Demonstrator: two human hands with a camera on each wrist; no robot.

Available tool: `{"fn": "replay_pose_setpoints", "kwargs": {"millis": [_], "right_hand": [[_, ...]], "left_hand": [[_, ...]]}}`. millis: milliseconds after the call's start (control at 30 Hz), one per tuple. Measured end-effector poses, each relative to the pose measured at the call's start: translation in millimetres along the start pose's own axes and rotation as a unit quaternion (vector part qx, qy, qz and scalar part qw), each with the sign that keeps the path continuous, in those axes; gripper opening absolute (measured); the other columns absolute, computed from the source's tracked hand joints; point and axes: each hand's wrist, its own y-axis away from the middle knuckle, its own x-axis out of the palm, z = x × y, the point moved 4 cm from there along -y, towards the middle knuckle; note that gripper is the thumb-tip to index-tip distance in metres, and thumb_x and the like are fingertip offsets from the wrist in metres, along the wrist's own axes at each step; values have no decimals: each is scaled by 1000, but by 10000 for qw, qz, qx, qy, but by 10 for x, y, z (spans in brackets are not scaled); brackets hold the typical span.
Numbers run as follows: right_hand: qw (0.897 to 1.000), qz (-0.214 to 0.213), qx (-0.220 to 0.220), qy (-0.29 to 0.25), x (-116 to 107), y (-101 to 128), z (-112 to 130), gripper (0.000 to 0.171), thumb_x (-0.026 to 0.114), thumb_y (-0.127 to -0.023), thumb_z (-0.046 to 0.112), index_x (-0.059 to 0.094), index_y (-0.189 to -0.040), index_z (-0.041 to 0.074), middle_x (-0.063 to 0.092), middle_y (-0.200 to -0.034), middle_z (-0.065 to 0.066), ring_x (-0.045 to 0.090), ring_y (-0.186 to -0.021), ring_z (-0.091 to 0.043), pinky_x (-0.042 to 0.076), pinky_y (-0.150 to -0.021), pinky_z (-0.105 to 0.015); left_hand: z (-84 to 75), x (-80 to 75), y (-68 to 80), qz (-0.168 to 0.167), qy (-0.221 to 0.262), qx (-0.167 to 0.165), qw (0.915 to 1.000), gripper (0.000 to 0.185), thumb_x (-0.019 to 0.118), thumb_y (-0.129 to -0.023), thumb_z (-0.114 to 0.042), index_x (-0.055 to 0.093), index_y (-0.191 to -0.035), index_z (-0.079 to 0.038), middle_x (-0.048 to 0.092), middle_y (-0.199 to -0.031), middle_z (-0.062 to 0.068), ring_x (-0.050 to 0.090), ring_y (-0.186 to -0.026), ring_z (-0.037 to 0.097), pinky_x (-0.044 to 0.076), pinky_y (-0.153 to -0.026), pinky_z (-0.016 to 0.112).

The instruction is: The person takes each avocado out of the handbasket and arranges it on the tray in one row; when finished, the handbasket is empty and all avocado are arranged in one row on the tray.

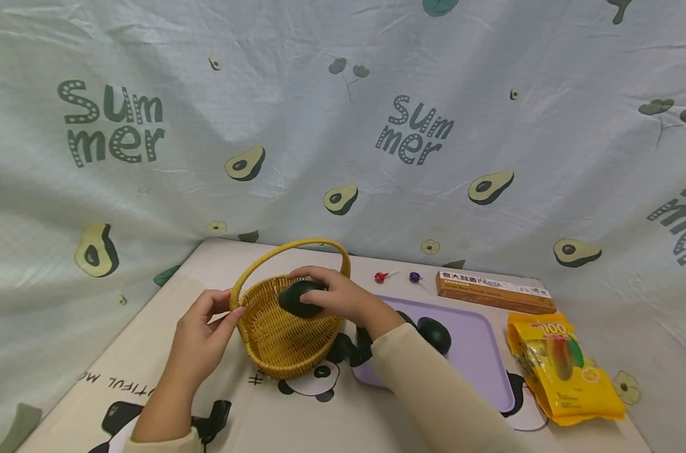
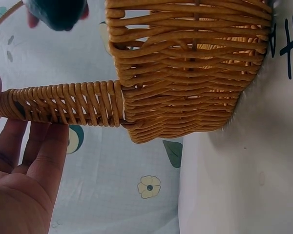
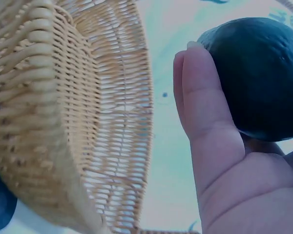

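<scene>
My left hand (image 1: 200,336) pinches the side of the handle (image 2: 63,103) of a yellow woven basket (image 1: 283,346), thumb on one face and fingers on the other. The basket stands upright on the table, with bare weave showing inside. Over its opening, my right hand (image 1: 343,296) grips a dark green avocado (image 1: 296,298); the right wrist view shows the fingers wrapped along the avocado (image 3: 259,78), above the basket's rim. A second dark avocado (image 1: 435,335) lies on a light purple tray (image 1: 475,355) to the right. Another beside it is partly hidden by my right arm.
Behind the tray lie a red lollipop (image 1: 381,277), a purple lollipop (image 1: 415,277) and a brown-and-white pasta box (image 1: 495,291). A yellow candy bag (image 1: 569,371) lies to the tray's right. A printed curtain (image 1: 297,126) hangs along the table's back edge.
</scene>
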Motion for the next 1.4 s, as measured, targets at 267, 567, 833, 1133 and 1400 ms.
{"fn": "replay_pose_setpoints", "kwargs": {"millis": [267,567,833,1133,1400], "right_hand": [[9978,-131,-460,467,-143,409,-24,53,79,-88,21,60,-136,32,59,-138,1,62,-115,-23,59,-93,-38],[9947,-726,-523,509,-334,896,-179,45,73,-94,23,58,-136,26,59,-138,-4,61,-118,-27,56,-97,-43],[9884,-1503,-182,-137,-603,1321,-437,57,80,-88,11,59,-139,20,51,-147,-14,62,-120,-37,59,-92,-41],[9681,-2448,290,440,-959,1780,-653,60,81,-89,18,53,-141,17,59,-139,-20,66,-114,-36,60,-94,-44],[9424,-3180,575,861,-1202,2164,-955,64,82,-88,18,53,-145,20,52,-148,-17,61,-122,-39,60,-95,-38]], "left_hand": [[16,7,8,7,-12,-39,10000,26,69,-99,-12,61,-123,-7,67,-123,8,58,-108,-7,51,-84,4],[-1,24,13,1,-59,-84,9999,28,70,-98,-12,61,-124,-7,67,-123,9,55,-106,-13,49,-84,2],[18,31,1,13,-122,-56,9999,27,69,-99,-12,60,-124,-6,67,-122,9,54,-107,-13,49,-84,3],[31,20,-25,-53,-197,43,9998,26,69,-99,-11,60,-123,-6,67,-119,8,53,-107,-16,50,-84,3],[32,31,-25,-44,-206,9,9998,26,69,-99,-10,60,-122,-5,67,-119,9,53,-106,-16,49,-84,2]]}}
